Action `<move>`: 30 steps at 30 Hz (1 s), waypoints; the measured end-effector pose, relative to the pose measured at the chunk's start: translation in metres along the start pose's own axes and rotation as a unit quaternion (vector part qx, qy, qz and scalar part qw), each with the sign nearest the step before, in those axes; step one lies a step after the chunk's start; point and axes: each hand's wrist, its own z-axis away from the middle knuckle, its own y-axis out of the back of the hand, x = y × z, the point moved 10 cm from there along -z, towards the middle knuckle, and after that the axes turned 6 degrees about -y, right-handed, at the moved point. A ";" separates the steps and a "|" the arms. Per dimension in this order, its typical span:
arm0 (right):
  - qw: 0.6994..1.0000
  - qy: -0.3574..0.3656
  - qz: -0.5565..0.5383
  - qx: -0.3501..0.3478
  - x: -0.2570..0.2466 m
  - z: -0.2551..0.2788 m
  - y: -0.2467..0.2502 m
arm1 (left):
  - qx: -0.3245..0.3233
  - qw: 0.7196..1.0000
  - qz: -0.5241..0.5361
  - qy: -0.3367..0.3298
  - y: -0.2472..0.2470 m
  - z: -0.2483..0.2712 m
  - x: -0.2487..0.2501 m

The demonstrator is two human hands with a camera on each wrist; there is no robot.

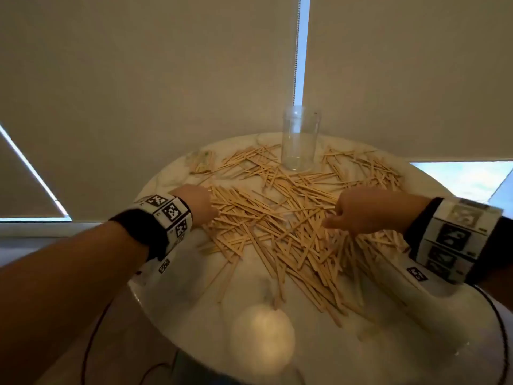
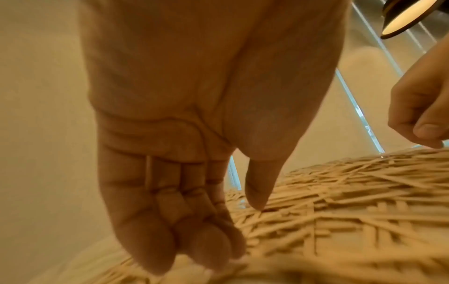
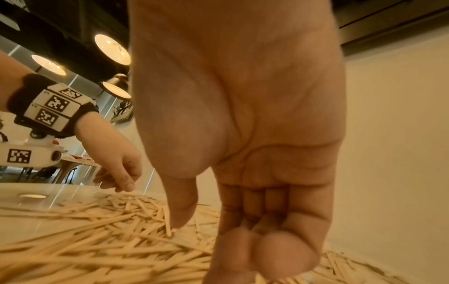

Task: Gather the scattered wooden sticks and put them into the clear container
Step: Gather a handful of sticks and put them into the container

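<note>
From the head view I get the whole layout: beige roller blinds point(image 1: 138, 79) fill the upper frame, and below them a round pale marble table point(image 1: 319, 343) carries the wooden sticks point(image 1: 277, 218), spread across its middle in a loose, crossing heap. The clear container point(image 1: 299, 138) stands upright at the far edge, centre frame, with sticks lying round its base; I see none inside it. A smaller bundle of sticks point(image 1: 201, 162) sits apart at the upper left of the table.

The wrist views give what the head view cannot — the palms. My left hand point(image 2: 175, 134) shows its fingers point(image 2: 170, 221) loosely bent side by side, thumb pointing down to the heap, nothing in its grasp. My right hand point(image 3: 243, 124) looks much the same: fingers point(image 3: 279, 249) curled in at the bottom of the frame, thumb tip down at the sticks, palm bare.

In the head view both hands show only their backs, at the heap's left and right edges. Whether the fingertips press on the sticks I cannot tell — both wrist pictures blur there.

Round ceiling lamps point(image 3: 111, 49) glow at the upper left of the right wrist view.
</note>
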 end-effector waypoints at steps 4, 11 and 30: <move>0.998 -0.041 0.027 -0.038 -0.010 0.003 -0.019 | -0.051 0.998 -0.014 0.019 -0.033 0.006 0.004; 0.999 -0.027 -0.016 -0.037 -0.038 -0.010 -0.022 | 0.018 0.994 0.087 -0.056 -0.028 -0.024 0.042; 0.989 -0.058 -0.129 -0.048 -0.019 -0.010 -0.018 | -0.056 0.984 0.171 0.013 -0.012 -0.041 0.073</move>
